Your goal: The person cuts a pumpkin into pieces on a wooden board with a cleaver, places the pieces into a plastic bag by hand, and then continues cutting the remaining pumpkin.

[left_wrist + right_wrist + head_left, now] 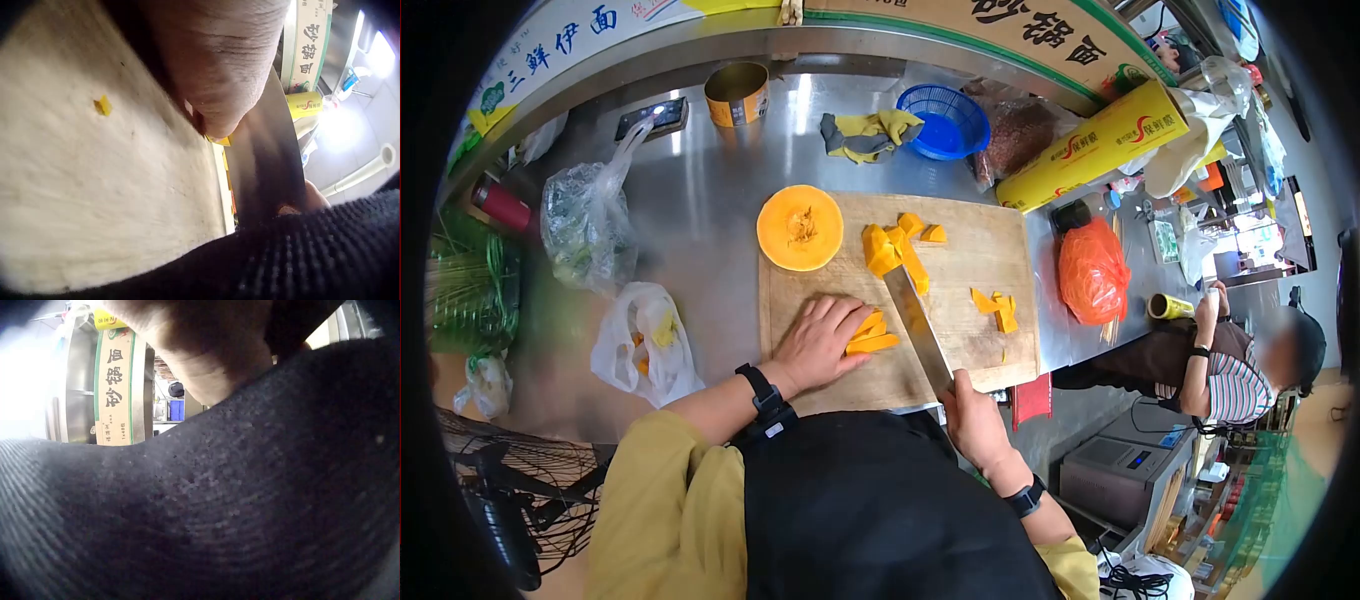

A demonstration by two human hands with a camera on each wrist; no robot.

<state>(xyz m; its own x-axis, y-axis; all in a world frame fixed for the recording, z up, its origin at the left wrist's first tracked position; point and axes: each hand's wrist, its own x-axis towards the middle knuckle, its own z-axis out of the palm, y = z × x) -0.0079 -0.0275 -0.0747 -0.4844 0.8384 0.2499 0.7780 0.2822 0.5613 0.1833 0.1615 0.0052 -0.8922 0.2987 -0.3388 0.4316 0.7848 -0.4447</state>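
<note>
My right hand point(978, 425) grips the handle of a kitchen knife point(920, 330), its broad blade slanting up and left over the wooden cutting board point(990, 355). The blade's tip end lies against a cluster of orange pumpkin pieces point(884, 252). On the board's left side my left hand point(818, 340) holds a few pumpkin slices point(872, 335) between fingers and thumb. A halved pumpkin point(800, 228) rests cut face up at the board's top left corner. Small pumpkin strips point(1003, 311) lie to the right. The left wrist view shows the knife blade point(265, 150) beside my fingers.
A blue basket point(945, 122), a yellow-grey cloth point(870, 135) and an open tin point(737, 95) stand behind the board. Plastic bags point(648, 345) lie left. A red bag point(1093, 272) and a long yellow box point(1095, 145) sit right. Another person point(1220, 370) stands further right.
</note>
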